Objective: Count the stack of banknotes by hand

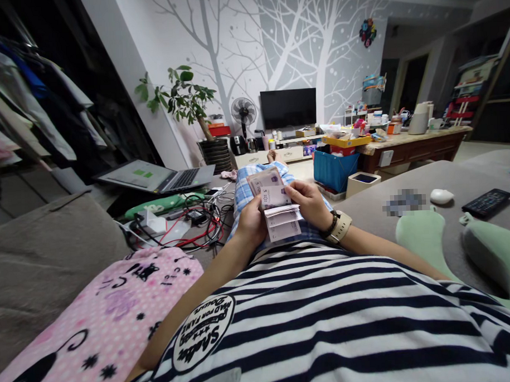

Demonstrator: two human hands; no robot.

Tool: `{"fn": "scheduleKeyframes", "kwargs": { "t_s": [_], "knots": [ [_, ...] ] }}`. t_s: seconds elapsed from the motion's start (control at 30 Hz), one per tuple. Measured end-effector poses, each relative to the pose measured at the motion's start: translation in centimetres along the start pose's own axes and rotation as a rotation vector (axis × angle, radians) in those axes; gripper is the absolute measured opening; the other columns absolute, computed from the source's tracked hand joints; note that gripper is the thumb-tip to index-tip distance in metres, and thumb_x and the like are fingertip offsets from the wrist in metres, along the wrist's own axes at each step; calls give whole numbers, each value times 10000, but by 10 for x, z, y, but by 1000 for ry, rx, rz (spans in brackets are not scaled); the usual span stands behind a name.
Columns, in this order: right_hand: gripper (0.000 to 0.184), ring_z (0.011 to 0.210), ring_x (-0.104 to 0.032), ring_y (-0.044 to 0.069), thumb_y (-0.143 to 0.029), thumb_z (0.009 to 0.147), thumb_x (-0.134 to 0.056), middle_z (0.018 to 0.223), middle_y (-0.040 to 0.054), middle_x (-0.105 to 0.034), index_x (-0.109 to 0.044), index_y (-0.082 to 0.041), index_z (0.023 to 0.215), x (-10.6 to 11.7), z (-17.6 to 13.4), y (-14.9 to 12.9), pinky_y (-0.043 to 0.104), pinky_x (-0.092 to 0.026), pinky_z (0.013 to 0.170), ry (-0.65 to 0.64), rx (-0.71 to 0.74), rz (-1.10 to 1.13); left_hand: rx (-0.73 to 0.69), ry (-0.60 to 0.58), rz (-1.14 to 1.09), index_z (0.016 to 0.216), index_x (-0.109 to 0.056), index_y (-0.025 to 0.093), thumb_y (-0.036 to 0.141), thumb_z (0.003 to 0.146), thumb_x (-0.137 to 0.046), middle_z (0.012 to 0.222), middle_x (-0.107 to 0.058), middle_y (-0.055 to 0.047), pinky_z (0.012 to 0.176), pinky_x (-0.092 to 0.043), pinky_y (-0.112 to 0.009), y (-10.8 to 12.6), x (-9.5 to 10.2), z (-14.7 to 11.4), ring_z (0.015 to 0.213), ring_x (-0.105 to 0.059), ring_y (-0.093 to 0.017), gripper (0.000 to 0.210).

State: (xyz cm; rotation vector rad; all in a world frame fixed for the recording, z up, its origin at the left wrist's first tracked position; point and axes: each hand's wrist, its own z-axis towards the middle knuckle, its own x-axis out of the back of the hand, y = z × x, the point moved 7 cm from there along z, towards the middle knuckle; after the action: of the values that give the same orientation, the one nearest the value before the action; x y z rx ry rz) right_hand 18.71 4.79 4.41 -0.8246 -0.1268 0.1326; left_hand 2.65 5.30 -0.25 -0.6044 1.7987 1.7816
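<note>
A bundle of banknotes (276, 196) is held over my lap, its notes fanned upward and several folded down toward me. My left hand (251, 222) grips the bundle from the left side, the thumb lying along its edge. With thumb and fingers pinched, my right hand (309, 203) holds the upper right edge of a note marked 5. A watch with a pale strap (340, 227) and a dark bead bracelet circle my right wrist. Beneath the notes lies blue checked cloth (243, 186) over my legs.
On the left are a laptop (154, 178), tangled cables (201, 218) and a pink patterned cushion (129, 307). A white mouse (441, 196), a black remote (487, 203) and a pale green neck-pillow-like object (422, 238) lie on the grey sofa at right. Ahead stands a blue bin (335, 168).
</note>
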Motion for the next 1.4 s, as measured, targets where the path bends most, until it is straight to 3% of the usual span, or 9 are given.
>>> {"fn": "scheduleKeyframes", "kwargs": {
  "t_s": [0.37, 0.6, 0.83, 1.03, 1.2, 1.4],
  "knots": [
    [812, 709, -423, 182, -1030, 943, -875, 685, -38, -445, -601, -290, 756, -1, -2, -3, 366, -378, 675, 9, 7, 35, -25, 56, 8, 1457, -968, 159, 240, 1054, -797, 1150, -1014, -131, 1122, -808, -510, 1, 0, -3, 1190, -992, -434, 445],
    [927, 641, -492, 186, -1195, 929, -739, 655, 14, -628, -677, -286, 761, -4, -3, -1, 380, -440, 660, -27, -7, 63, -49, 33, -65, 1550, -921, 136, 238, 1081, -835, 1246, -1013, -166, 1203, -796, -574, 1, -2, -3, 1229, -995, -424, 488],
    [845, 721, -555, 195, -1060, 827, -972, 701, -5, -657, -637, -286, 763, 9, 1, 9, 370, -467, 725, 127, -36, -56, -38, 11, 1, 1326, -973, 144, 141, 912, -945, 1187, -1011, -155, 1149, -816, -550, 2, 8, -2, 1211, -997, -445, 415],
    [794, 735, -514, 190, -1015, 845, -935, 711, -7, -637, -633, -285, 762, 10, 4, 17, 371, -442, 735, 110, -74, -74, -92, 29, 30, 1161, -972, 132, 54, 825, -914, 1118, -1001, -160, 1128, -813, -499, 7, 6, -6, 1213, -996, -446, 350],
    [777, 747, -478, 187, -970, 831, -967, 702, -14, -593, -606, -288, 741, 10, 5, 19, 362, -387, 710, 98, -82, -81, -79, 14, 14, 1359, -963, 135, 37, 815, -931, 1159, -1010, -141, 1133, -820, -524, 6, 5, -4, 1158, -1006, -418, 553],
    [779, 767, -516, 203, -997, 847, -938, 724, -2, -622, -624, -290, 754, 10, 4, 15, 380, -439, 754, 107, -63, -66, -22, -11, -50, 1529, -925, 136, 282, 1034, -942, 1275, -1009, -180, 1126, -826, -548, 0, -2, 0, 1164, -1006, -427, 517]
  ]
}}
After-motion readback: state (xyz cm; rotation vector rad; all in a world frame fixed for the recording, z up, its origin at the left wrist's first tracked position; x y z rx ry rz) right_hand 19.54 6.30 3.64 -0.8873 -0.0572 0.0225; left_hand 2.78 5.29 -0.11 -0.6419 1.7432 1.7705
